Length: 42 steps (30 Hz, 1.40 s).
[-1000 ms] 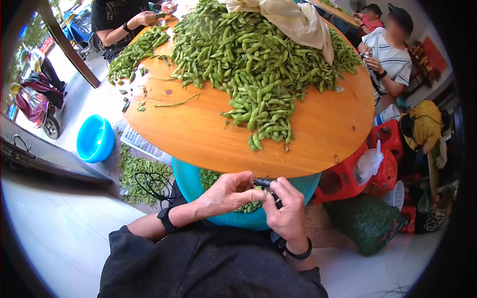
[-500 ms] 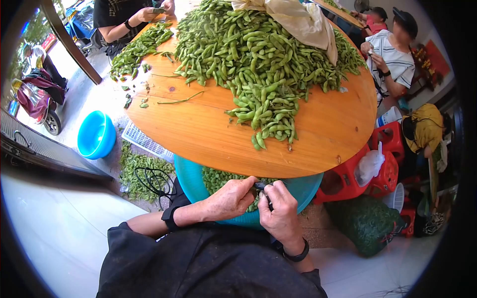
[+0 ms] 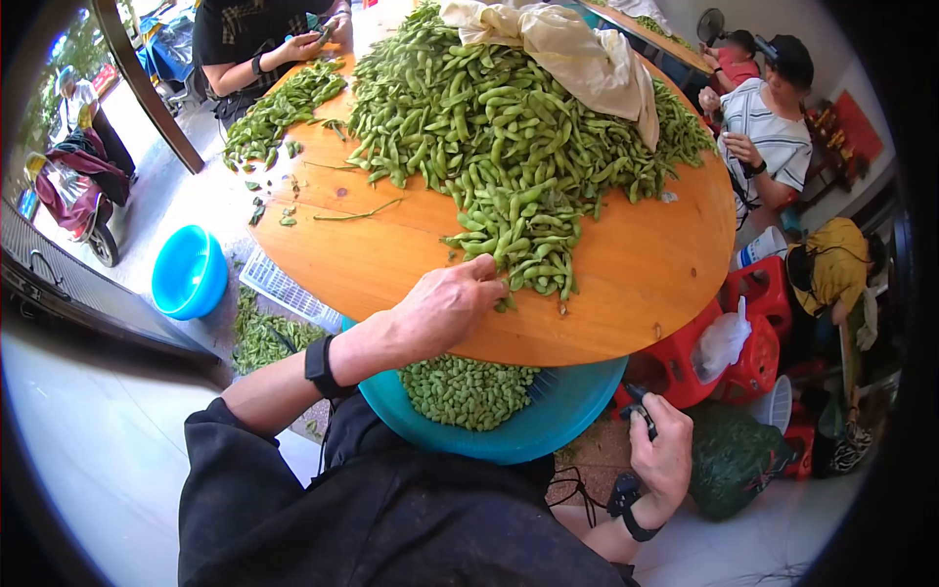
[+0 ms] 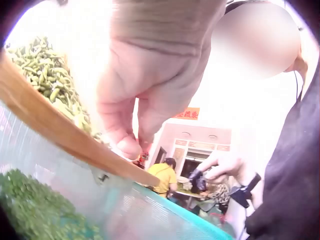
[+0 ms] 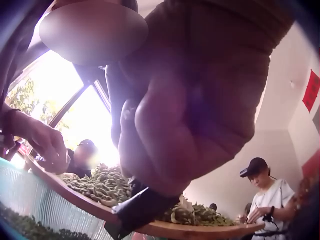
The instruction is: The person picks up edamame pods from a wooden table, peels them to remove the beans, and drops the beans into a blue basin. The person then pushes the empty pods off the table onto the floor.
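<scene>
My left hand (image 3: 445,305) reaches over the near part of the round wooden table, its thumb and fingers pinching a green soybean pod (image 3: 506,304) at the tip of the pod pile (image 3: 489,117). In the left wrist view the fingers (image 4: 127,147) bend down close to the table's edge. My right hand (image 3: 665,445) is off to the right, beyond the basin, its fingers curled round a small black tool (image 3: 641,409). That tool has a pale edge in the right wrist view; its exact kind cannot be told. Shelled beans (image 3: 465,391) lie in the teal basin (image 3: 587,406) below the table.
The wooden table (image 3: 646,284) overhangs the basin. Red stools (image 3: 675,347) and a dark green sack (image 3: 734,465) stand at right. To the left are a blue basin (image 3: 189,274), a white crate (image 3: 284,289) and pods on the floor. Other people sit around the tables.
Both hands were together over the basin; now they are apart. My left hand has moved forward to the pods on the table, and my right has gone right with the black tool.
</scene>
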{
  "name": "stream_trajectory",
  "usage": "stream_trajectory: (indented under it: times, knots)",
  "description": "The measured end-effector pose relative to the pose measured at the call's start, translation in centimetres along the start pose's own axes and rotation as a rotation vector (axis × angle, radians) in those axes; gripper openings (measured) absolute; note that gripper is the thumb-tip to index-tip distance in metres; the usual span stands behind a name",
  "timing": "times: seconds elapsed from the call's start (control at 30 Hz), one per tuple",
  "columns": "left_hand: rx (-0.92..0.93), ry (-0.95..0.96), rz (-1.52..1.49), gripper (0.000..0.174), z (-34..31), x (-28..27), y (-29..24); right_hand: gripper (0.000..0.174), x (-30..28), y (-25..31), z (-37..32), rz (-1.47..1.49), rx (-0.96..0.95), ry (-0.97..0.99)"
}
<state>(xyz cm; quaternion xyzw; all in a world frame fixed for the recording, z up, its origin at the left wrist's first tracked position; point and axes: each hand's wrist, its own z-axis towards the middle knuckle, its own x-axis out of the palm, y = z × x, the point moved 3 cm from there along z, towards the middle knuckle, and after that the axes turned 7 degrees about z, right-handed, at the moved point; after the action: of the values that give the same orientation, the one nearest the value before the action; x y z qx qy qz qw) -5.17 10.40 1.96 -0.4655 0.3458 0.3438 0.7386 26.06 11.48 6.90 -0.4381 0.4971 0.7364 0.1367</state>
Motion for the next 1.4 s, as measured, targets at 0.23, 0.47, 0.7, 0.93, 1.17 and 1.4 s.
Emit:
stream_trajectory:
  times: [0.23, 0.47, 0.7, 0.93, 1.17, 1.4]
  knots:
    - [0.001, -0.052, 0.032, 0.015, -0.5, 0.0, -0.5, 0.015, 5.8, 2.0, 2.9, 0.292, -0.080, -0.014]
    - [-0.473, 0.099, -1.057, 0.006, -3.9, 1.9, -3.6, 0.008, 10.5, 4.8, 3.6, 0.899, 0.038, -0.031]
    - [-0.568, 0.093, -1.256, 0.006, -5.0, 4.0, -4.0, 0.006, 10.8, 4.6, 2.8, 1.060, 0.119, 0.035]
    - [-0.616, 0.307, -1.767, 0.009, -5.9, 4.3, -4.8, 0.006, 10.2, 3.3, 2.8, 1.542, 0.295, 0.381]
    - [-0.590, 0.244, -1.691, 0.009, -6.4, 5.7, -4.8, 0.005, 10.0, 3.9, 2.4, 1.385, 0.254, 0.314]
    - [-0.146, -0.262, -0.367, 0.013, -6.0, 3.5, -7.1, 0.011, 10.0, 5.9, 1.8, 0.449, -0.127, -0.128]
